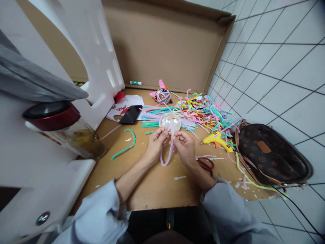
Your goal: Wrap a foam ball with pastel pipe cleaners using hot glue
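Observation:
A lilac pipe cleaner point(166, 164) hangs in a loop between my two hands above the table. My left hand point(156, 142) pinches it on one side with thumb and forefinger. On the other side my right hand point(183, 144) pinches it too, its fingers curled. Just beyond the fingertips is a clear, shiny round ball point(170, 121); whether the fingers touch it I cannot tell. Behind the ball lies a spread of lilac and teal pipe cleaners point(149, 119). A bent teal pipe cleaner point(133, 142) lies left of my hands.
A yellow glue gun point(217, 139) and dark red scissors point(207, 165) lie to the right, near a brown handbag point(273, 152). Farther back are a tangled pipe-cleaner pile point(203, 110) and a pink-eared figure point(162, 95). A black phone point(130, 114) and a glass bottle point(68, 128) stand left.

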Motion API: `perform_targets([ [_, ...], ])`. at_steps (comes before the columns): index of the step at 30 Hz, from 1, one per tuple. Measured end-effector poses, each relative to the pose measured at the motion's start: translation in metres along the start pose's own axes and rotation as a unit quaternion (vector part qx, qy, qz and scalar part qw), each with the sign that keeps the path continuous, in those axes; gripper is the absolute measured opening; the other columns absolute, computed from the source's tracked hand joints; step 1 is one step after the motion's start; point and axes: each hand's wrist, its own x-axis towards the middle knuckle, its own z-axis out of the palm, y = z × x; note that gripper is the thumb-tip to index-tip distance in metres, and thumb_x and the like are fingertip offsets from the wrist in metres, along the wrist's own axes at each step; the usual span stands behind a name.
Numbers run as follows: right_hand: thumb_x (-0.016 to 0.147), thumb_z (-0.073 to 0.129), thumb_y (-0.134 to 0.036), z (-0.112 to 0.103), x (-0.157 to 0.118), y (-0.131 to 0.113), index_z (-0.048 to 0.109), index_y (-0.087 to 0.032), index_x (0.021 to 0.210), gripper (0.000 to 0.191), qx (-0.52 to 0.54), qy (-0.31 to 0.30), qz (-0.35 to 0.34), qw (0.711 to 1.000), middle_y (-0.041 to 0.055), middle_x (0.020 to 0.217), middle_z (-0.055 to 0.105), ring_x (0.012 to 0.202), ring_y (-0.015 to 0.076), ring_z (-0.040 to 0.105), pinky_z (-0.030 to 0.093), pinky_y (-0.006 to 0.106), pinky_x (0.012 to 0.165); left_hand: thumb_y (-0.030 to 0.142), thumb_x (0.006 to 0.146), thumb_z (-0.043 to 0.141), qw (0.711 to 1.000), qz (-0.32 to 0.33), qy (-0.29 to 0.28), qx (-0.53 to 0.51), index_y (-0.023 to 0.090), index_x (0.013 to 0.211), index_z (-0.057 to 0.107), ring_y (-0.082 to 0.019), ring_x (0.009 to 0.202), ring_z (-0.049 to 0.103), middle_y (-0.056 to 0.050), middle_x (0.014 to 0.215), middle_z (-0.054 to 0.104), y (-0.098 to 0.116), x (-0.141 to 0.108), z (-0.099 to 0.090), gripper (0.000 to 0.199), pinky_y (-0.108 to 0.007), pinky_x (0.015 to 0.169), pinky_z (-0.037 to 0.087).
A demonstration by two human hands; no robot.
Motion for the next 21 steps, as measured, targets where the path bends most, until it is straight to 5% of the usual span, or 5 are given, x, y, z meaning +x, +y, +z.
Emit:
perform_targets([
  [21,0.068,0.068,-0.041,0.0022,0.0007,0.0045,0.057,-0.021,0.072,0.022,-0.006,0.010,0.018,1.000,-0.0058,0.050,0.061,0.037,0.0082,0.051,0.045,0.019,0.037,0.043,0.066,0.078,0.998,-0.039,-0.025,-0.030,0.017,0.080,0.060,-0.009,0.047,0.050,0.005,0.056,0.054,-0.0021,-0.0039,0.0035,0.035,-0.021,0.046,0.043],
])
